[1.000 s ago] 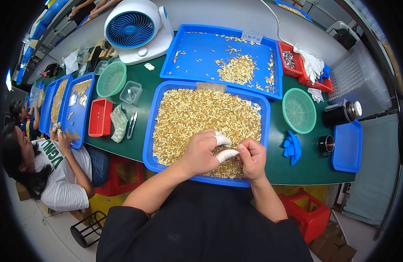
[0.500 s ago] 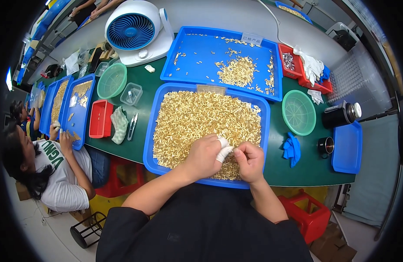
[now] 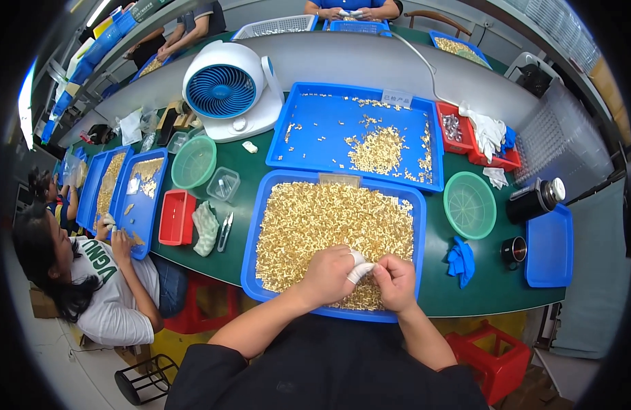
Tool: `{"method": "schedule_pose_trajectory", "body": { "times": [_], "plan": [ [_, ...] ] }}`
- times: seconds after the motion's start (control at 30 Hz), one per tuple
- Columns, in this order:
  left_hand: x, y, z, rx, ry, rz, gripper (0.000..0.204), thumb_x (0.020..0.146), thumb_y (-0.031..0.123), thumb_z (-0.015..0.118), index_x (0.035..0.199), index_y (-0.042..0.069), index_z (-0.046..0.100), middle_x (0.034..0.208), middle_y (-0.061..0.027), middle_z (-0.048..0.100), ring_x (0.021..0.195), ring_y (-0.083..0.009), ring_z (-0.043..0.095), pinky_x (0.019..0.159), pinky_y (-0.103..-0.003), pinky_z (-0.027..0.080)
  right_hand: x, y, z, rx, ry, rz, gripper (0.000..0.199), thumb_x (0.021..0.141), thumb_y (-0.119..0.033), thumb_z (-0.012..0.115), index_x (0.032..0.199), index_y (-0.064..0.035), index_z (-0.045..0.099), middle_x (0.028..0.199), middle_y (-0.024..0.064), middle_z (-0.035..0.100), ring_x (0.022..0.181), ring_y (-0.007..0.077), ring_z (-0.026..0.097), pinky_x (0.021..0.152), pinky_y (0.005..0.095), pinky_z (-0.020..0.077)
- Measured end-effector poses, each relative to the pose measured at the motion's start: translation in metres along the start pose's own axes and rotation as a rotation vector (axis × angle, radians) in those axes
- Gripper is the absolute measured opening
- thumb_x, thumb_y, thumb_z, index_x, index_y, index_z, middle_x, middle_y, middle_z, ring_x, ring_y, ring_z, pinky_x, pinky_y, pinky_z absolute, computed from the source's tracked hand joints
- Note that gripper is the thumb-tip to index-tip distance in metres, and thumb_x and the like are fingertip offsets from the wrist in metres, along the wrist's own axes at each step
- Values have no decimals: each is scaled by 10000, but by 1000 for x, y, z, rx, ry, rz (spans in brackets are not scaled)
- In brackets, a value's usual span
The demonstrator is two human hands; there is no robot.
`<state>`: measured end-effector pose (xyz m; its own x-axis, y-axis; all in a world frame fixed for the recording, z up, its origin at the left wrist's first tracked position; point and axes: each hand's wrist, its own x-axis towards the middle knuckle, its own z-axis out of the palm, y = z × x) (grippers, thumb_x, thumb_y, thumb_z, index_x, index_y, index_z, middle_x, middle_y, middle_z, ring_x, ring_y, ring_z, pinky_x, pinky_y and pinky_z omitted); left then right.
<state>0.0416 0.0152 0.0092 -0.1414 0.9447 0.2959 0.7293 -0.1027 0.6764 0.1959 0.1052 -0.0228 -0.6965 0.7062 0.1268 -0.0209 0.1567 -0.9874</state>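
Note:
A deep blue tray [image 3: 248, 260] heaped with small gold-coloured metal pieces [image 3: 315, 219] sits directly in front of me. Over its near part, my left hand [image 3: 329, 276] is closed, with white covers on thumb and forefinger. Its covered fingertips meet those of my right hand [image 3: 397, 283], which is pinched shut. Whatever lies between the fingertips is too small or hidden to make out. Behind is a second blue tray [image 3: 315, 147] with a smaller pile of gold pieces [image 3: 377, 149] and some scattered ones.
Left are a white fan [image 3: 223, 89], green basket [image 3: 194, 162], red bin [image 3: 177, 217], textured pale glove [image 3: 205, 229] and tweezers [image 3: 225, 232]. Right are another green basket [image 3: 470, 205], blue cloth [image 3: 460, 262], flask [image 3: 534, 198] and mug [image 3: 514, 251]. A co-worker [image 3: 114, 287] sits left.
My view has tilted upward, so the table appears lower and more of the far side shows. My hands stay together over the near tray, fingers still pinched.

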Motion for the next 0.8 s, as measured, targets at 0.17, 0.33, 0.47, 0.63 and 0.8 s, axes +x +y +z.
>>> {"method": "schedule_pose_trajectory", "body": {
  "times": [0.17, 0.33, 0.47, 0.63, 0.8],
  "plan": [
    [3, -2, 2, -164, 177, 70, 124, 736, 86, 737, 803, 36, 645, 708, -91, 619, 655, -271, 599, 590, -356, 481, 0, 6, 1, 85, 17, 18, 213, 907, -91, 558, 705, -31, 523, 564, -21, 505, 496, 37, 420, 459, 208, 325],
    [-1, -6, -3, -76, 83, 44, 110, 747, 115, 743, 769, 56, 653, 656, -71, 610, 596, -254, 581, 545, -352, 461, 2, 4, 2, -25, -17, -28, 204, 872, -70, 588, 681, -18, 538, 553, 17, 507, 489, 71, 429, 460, 241, 344],
    [2, -7, 0, -132, 163, 87, 117, 763, 137, 732, 755, 58, 645, 652, -76, 607, 581, -262, 576, 542, -361, 460, 0, 2, 3, 55, 54, 47, 209, 881, -81, 588, 685, -26, 543, 549, -1, 511, 500, 56, 435, 467, 232, 351],
    [-2, -7, 0, -142, 65, 45, 119, 764, 157, 728, 775, 61, 658, 663, -82, 609, 608, -263, 584, 543, -356, 460, -1, 5, 1, 72, 11, 53, 210, 885, -84, 588, 687, -25, 545, 552, -2, 520, 501, 58, 452, 465, 226, 351],
    [-2, -3, 0, -168, 155, 41, 117, 752, 148, 734, 818, 73, 674, 683, -76, 611, 651, -257, 592, 570, -350, 469, -3, 4, 0, 94, 8, 71, 221, 888, -91, 584, 682, -29, 534, 550, -9, 506, 504, 52, 428, 466, 227, 334]
  ]
}}
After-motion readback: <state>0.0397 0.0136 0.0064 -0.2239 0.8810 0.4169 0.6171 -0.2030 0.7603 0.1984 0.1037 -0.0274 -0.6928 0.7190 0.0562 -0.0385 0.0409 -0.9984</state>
